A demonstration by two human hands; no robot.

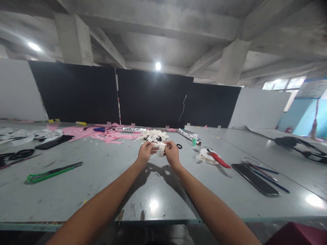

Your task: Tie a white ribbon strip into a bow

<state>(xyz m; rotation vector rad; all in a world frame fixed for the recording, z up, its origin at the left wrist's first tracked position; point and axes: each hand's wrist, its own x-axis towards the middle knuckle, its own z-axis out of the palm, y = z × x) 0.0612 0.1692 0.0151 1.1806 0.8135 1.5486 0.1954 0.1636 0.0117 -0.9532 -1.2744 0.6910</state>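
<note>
Pinches a curved, glossy white strip (161, 150) in the fingers of the left hand (144, 153) and right hand (172, 153), above the smooth grey desk (158, 185), with a loose cream-white pile (158, 133) just beyond those fingers.

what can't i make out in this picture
All in the head view:
- White strip: its ends, covered by the fingers of the left hand and right hand.
- White roll: part lies behind the red tool; its lettering is too small.
- Wall poster: text blurred, side cut off by the right edge.
</note>
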